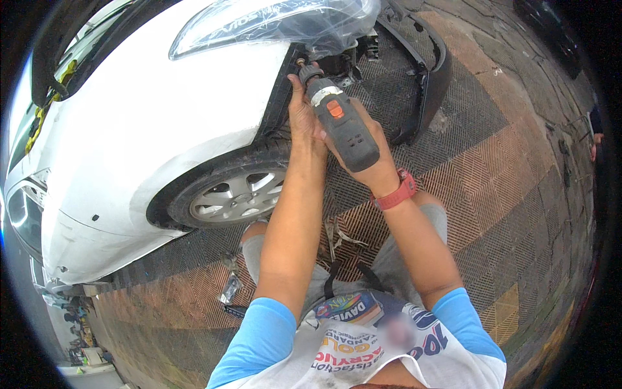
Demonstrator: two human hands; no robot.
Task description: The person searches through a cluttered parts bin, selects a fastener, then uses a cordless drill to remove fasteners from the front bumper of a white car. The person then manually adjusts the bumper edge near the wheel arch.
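A black cordless drill (350, 133) with an orange switch on top points away from me at the front corner of a white car (168, 84). My right hand (369, 152) is closed round its handle, which the drill's body mostly hides. My left hand (303, 115) is raised beside the drill's front end, thumb up near the chuck (310, 71); its other fingers are hidden, so I cannot tell what they touch. The bit's tip meets the dark edge by the fender, just below a headlight (272, 26) wrapped in clear plastic.
Below the fender is the front wheel (236, 198) with a silver rim. A dark bumper part (434, 84) curves out at the car's front. Black and orange-brown grid tiles (473, 162) cover the floor. A small plastic bag (230, 287) and pale scraps (334, 233) lie near my legs.
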